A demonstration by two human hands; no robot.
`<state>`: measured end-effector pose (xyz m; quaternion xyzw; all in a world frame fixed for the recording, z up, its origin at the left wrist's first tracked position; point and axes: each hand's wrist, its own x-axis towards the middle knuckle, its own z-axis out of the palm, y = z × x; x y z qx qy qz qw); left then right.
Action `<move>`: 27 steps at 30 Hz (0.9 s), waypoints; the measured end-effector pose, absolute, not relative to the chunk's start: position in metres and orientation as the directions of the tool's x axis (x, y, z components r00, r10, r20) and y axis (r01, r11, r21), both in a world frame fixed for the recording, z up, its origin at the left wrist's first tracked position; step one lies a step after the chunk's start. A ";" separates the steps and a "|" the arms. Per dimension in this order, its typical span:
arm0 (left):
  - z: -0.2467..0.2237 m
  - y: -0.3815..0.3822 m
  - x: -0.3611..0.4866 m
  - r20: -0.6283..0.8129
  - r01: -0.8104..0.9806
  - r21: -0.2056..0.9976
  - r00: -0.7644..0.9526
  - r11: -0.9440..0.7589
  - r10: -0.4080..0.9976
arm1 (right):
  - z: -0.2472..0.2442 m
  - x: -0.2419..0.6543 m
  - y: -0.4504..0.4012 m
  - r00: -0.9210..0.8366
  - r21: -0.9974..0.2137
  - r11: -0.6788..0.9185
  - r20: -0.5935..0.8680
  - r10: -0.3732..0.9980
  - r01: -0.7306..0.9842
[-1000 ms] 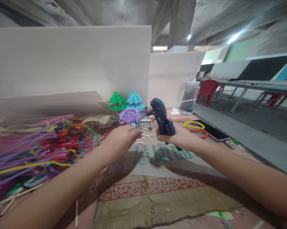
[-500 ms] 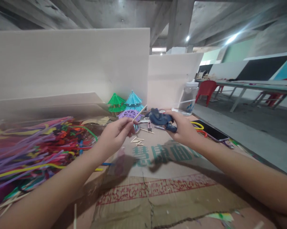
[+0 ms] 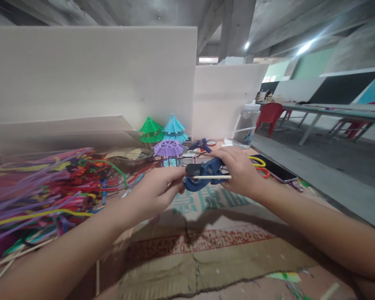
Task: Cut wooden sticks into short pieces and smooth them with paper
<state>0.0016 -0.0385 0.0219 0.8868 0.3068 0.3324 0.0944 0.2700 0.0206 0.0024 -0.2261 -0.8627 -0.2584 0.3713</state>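
Note:
My right hand (image 3: 242, 173) is closed around a dark blue hand cutter (image 3: 210, 168) with a curved jaw, held above the cardboard. A thin wooden stick (image 3: 214, 177) lies across the cutter's jaw, one end pointing towards my right hand. The fingers of my left hand (image 3: 165, 185) pinch the stick's other end, right beside the cutter's tip. Just behind stands a small pavilion with a purple roof (image 3: 169, 146). A green-roofed pavilion (image 3: 150, 128) and a light blue one (image 3: 175, 126) are farther back.
Bundles of coloured pipe cleaners (image 3: 50, 187) cover the left side. A phone (image 3: 276, 168) lies at the right, near yellow and red loops (image 3: 260, 164). A water bottle (image 3: 246, 125) stands at the back right. White boards (image 3: 90, 75) rise behind the cardboard (image 3: 162, 266).
My left hand has lowered the stick and brought it to the cutter's jaw. The cutter has turned and come nearer. The short stick pieces on the cardboard are now hidden.

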 end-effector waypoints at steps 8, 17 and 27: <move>0.027 -0.047 0.002 0.508 0.425 0.384 0.644 -0.820 0.572 | 0.010 0.277 0.015 -0.625 0.337 0.729 0.764 0.158 0.596; 0.032 -0.056 0.004 0.497 0.418 0.368 0.667 -0.831 0.555 | 0.015 0.275 0.007 -0.591 0.382 0.701 0.804 0.068 0.601; 0.036 -0.062 0.004 0.464 0.455 0.344 0.679 -0.822 0.570 | 0.020 0.277 0.002 -0.594 0.410 0.684 0.803 0.042 0.603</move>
